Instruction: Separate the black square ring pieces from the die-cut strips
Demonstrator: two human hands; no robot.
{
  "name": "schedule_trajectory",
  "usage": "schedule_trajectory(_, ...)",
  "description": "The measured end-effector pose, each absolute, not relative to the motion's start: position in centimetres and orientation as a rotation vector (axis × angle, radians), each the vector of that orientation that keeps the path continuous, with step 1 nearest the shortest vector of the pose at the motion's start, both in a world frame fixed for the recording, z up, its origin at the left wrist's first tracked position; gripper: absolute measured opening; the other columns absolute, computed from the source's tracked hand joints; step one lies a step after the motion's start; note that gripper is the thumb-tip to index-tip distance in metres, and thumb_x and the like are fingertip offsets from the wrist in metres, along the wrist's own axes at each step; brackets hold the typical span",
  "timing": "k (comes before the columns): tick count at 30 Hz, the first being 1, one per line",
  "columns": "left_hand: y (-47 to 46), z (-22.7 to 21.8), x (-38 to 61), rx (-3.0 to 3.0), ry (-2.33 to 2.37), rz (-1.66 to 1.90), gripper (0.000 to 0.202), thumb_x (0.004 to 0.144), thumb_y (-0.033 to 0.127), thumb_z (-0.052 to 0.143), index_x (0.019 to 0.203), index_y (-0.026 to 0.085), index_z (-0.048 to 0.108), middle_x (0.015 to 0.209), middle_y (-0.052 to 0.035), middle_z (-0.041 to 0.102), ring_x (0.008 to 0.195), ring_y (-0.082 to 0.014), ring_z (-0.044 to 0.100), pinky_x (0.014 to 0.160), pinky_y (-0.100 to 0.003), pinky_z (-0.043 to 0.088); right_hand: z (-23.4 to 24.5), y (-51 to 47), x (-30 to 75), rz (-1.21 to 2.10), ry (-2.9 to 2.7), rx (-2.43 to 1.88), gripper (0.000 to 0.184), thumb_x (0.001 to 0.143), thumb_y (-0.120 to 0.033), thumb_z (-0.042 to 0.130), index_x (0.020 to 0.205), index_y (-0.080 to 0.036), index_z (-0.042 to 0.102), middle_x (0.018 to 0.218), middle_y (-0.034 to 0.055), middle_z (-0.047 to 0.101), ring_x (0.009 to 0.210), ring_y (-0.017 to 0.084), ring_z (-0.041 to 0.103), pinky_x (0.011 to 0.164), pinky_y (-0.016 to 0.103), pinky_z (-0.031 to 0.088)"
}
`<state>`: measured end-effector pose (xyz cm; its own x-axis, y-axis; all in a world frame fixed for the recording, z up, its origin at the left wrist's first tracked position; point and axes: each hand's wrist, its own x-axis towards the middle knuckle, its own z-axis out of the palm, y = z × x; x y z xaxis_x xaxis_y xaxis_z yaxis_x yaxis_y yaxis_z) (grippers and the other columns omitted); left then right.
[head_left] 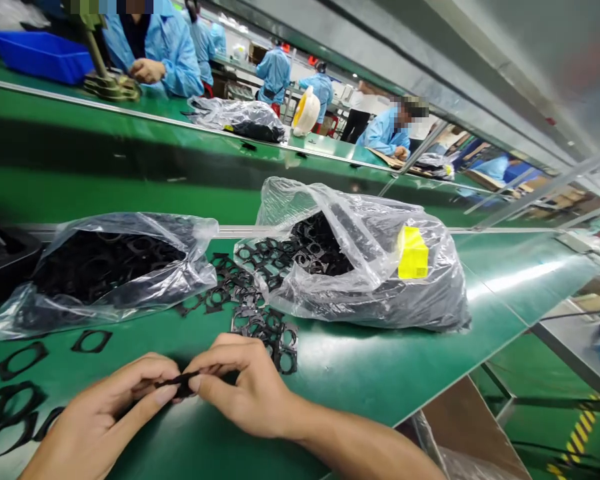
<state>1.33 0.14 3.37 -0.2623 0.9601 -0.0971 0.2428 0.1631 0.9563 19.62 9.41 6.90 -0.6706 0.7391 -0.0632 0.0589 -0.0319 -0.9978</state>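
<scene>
On the far counter (333,147), by the front edge, a blue bin (40,60) and white-and-yellow roll (306,115). Below the right edge of the near counter (380,377), a cardboard box (473,427).

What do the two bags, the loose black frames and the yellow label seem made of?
Left bag and right bag: thin, glossy clear plastic film, creased and see-through. Loose black frames: perhaps plastic, dark satin with some glints; coated metal is possible. Yellow label: paper or film, opaque with little shine.

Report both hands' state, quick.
Left hand: closed, pinching a thin black part.
Right hand: closed, pinching apparently the same part from the other side.
</scene>
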Motion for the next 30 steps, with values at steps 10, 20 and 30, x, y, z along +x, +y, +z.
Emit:
schedule_trajectory(10, 1.0, 4.6, 0.8, 1.251, 1.695, 1.165, 0.019, 0.088, 0.035, 0.070, 0.078, 0.020, 0.075, 0.073, -0.0009, 0.072, 0.066, -0.0148, 0.066, 0.065, -0.022, 0.051, 6.9, 10.1, 18.7, 1.525, -1.964, -0.828, 0.005, 0.085, -0.019, 0.073, 0.087, -0.016, 0.077, 0.078, 0.0027, 0.067, 0.071, 0.015, 0.064, 0.064, 0.024, 0.050)
schedule_trajectory(20, 1.5, 5.1, 0.7, 1.192, 1.546, 1.190, 0.010, 0.090, 0.026, 0.069, 0.089, 0.017, 0.075, 0.078, -0.0010, 0.072, 0.072, -0.0135, 0.064, 0.070, -0.023, 0.049, 7.0, 11.0, 18.2, 1.403, -2.093, -0.800, 0.015, 0.093, -0.020, 0.067, 0.081, -0.017, 0.076, 0.071, 0.0025, 0.070, 0.065, 0.015, 0.062, 0.064, 0.025, 0.048)
schedule_trajectory(30, 1.6, 5.4, 0.6, 1.023, 1.348, 1.165, 0.019, 0.094, 0.032, 0.066, 0.094, 0.015, 0.074, 0.080, -0.0041, 0.077, 0.075, -0.0151, 0.069, 0.075, -0.024, 0.051, 6.7, 11.3, 18.5, 1.783, -1.951, -0.826, 0.024, 0.095, -0.032, 0.065, 0.077, -0.018, 0.073, 0.074, 0.0032, 0.073, 0.070, 0.016, 0.066, 0.066, 0.025, 0.049)
